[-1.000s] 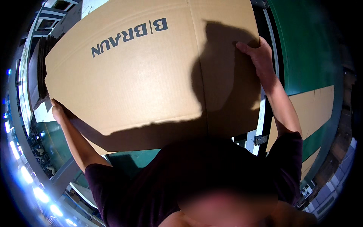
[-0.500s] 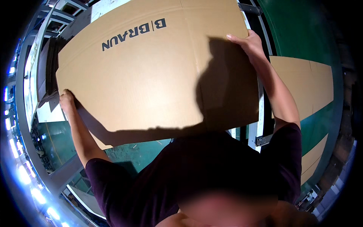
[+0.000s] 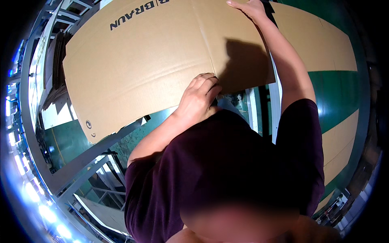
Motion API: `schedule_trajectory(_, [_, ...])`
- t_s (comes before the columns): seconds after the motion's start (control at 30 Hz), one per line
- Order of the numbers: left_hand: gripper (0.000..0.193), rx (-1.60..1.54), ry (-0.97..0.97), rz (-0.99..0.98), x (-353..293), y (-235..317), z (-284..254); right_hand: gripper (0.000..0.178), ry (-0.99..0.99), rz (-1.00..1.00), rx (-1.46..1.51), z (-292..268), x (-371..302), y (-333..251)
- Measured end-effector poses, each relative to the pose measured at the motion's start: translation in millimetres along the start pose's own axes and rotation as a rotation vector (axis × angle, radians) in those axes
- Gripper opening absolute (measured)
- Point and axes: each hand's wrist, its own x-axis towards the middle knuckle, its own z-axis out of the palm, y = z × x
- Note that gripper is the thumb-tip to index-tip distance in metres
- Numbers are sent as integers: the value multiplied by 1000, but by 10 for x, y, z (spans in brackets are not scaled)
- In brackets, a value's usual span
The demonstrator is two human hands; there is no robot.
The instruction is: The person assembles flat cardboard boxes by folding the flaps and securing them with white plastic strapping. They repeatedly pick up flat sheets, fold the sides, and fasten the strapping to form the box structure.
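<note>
A large flat brown cardboard sheet (image 3: 137, 69) with dark printing and crease lines spreads before me. My left hand (image 3: 198, 97) is at its near edge, right of the middle. Its fingers are closed over the edge beside a crease, and the fingertips are partly hidden. At the far right edge, my right hand (image 3: 252, 10) grips the same sheet, thumb stretched along the top face and the other fingers out of sight beyond the edge. A dark shadow falls across the sheet's right part.
More flat cardboard (image 3: 314, 42) lies to the right over a green surface (image 3: 336, 91), with another brown piece (image 3: 340, 141) nearer me. On the left, a stack of dark-edged cardboard (image 3: 56, 69) stands by a metal frame (image 3: 87, 158). A pale rail (image 3: 276, 107) runs beside my right arm.
My left hand has left the sheet's left edge and now holds its near edge. The sheet and my right hand have moved farther away from me.
</note>
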Motion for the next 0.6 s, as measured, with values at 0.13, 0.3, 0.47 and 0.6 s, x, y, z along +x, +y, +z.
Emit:
schedule_trajectory(0.13, [26,194,105,143,-11,-157,223,65,57,-63,-89,94,-133,-126])
schedule_trajectory(0.3, [20,263,-67,287,84,-247,246,68,207,-212,-556,144,-420,-332])
schedule_trajectory(0.47, [21,253,-93,307,108,-296,305,89,143,39,-854,187,-433,-239])
schedule_trajectory(0.6, [23,149,101,174,76,-230,280,78,71,-54,-1082,345,-402,-273])
